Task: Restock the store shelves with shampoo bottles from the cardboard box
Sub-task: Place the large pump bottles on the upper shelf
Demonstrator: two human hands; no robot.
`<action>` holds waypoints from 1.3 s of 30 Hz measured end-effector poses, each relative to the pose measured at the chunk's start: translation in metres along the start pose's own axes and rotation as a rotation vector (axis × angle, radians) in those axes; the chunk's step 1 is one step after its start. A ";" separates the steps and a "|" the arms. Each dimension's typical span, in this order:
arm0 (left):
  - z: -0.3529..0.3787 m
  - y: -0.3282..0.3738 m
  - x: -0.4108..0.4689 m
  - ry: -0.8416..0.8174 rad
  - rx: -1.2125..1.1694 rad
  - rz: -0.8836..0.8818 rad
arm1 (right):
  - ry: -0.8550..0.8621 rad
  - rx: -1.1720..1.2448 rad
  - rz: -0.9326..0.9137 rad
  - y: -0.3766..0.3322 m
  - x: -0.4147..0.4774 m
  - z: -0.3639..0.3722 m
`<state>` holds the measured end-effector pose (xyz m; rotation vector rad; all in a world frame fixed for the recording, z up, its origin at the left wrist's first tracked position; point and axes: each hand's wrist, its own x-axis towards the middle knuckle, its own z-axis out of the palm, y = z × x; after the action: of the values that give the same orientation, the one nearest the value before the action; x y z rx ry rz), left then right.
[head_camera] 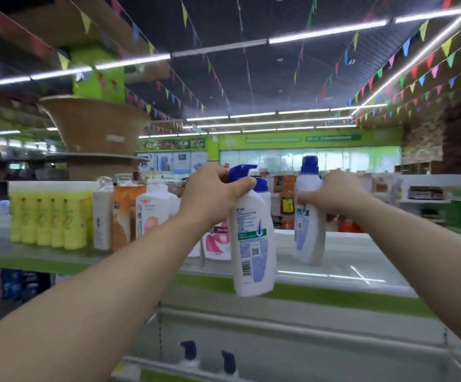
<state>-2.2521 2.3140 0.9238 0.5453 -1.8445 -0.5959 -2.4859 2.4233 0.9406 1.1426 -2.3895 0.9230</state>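
Note:
My left hand point(212, 193) grips a white shampoo bottle point(252, 244) with a blue pump cap by its neck. This bottle hangs in the air in front of the top shelf's green front edge point(334, 295). A second blue cap point(262, 184) shows right behind it. My right hand point(334, 193) holds another white shampoo bottle point(309, 235) with a blue cap around its upper body, upright above the pale top shelf surface point(356, 255). The cardboard box is out of view.
On the top shelf to the left stand yellow bottles point(50, 219), an orange pack point(123, 216) and white-and-pink bottles point(152, 210). Two dark blue caps point(210, 357) show on the shelf below. Cardboard boxes point(97, 125) sit stacked high at the left.

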 end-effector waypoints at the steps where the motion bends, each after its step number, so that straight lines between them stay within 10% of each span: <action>1: 0.010 0.001 0.005 0.015 0.012 -0.018 | -0.014 -0.011 0.008 0.007 0.008 0.009; 13: 0.101 0.003 0.040 0.043 0.166 -0.099 | -0.141 -0.012 0.021 0.049 0.058 0.070; 22: 0.130 0.008 0.058 -0.168 0.184 -0.184 | -0.938 0.625 0.035 0.113 0.080 0.053; 29: 0.130 0.016 0.066 -0.302 0.049 -0.258 | -0.867 0.642 -0.049 0.105 0.078 0.070; 36: 0.127 0.010 0.057 -0.317 -0.088 -0.250 | -0.358 0.356 -0.003 0.084 0.068 0.102; 39: 0.135 0.007 0.041 -0.299 0.014 -0.265 | -0.472 0.427 0.072 0.091 0.073 0.105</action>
<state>-2.3937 2.3129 0.9164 0.7497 -2.0732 -0.8812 -2.6042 2.3530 0.8660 1.5866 -2.6876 1.3640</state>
